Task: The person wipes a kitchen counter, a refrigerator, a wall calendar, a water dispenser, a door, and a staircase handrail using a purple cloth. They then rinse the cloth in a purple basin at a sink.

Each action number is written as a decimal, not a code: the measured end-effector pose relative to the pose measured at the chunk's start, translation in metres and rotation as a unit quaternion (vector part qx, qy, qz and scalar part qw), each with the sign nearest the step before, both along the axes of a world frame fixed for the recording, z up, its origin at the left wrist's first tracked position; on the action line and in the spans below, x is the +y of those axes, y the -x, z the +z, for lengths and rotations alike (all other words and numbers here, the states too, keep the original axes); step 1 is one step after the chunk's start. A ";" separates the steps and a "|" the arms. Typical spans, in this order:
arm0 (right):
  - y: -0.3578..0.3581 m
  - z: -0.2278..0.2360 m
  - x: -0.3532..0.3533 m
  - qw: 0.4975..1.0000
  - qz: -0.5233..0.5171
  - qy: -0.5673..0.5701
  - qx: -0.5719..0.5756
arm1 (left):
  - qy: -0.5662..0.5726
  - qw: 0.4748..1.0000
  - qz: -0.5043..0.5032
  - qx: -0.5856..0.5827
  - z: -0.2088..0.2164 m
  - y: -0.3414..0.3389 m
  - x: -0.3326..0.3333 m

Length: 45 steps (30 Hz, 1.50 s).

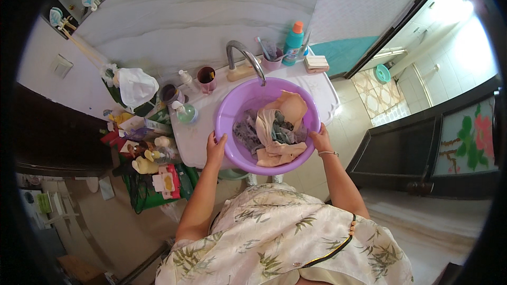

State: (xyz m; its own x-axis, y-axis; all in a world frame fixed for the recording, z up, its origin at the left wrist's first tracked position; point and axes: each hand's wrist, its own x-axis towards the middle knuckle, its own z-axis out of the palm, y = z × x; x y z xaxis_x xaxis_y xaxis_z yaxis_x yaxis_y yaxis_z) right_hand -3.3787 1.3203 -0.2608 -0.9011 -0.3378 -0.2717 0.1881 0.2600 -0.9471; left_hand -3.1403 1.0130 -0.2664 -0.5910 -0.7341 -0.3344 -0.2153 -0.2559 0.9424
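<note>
A round purple basin (235,150) is held level between my two hands, over the front of the white washstand (186,136). Inside it lies a heap of clothes (280,132), peach, grey and patterned. My left hand (215,149) grips the basin's left rim, thumb on top and the other fingers curled beneath. On the opposite side my right hand (320,140), with a bracelet at the wrist, is closed on the rim. The curved metal tap (245,55) reaches over the basin's far edge; no running water is visible from it.
Behind the basin stand a teal bottle with an orange cap (293,43), cups (206,79) and a soap box (316,64). A clear pump bottle (185,113) is left of it. Crowded bottles and packages (153,161) fill the left side. A dark door (422,142) stands right.
</note>
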 end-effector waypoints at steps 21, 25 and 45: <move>-0.013 0.019 -0.004 0.997 -0.029 0.054 -0.039 | 0.027 1.000 -0.011 0.010 -0.001 0.003 0.006; -0.016 0.022 -0.007 0.997 -0.036 0.059 -0.045 | 0.044 0.999 -0.018 0.010 -0.007 0.000 0.005; 0.016 0.061 -0.125 0.700 0.459 -0.316 0.447 | 0.050 0.999 -0.004 0.019 0.031 -0.007 0.031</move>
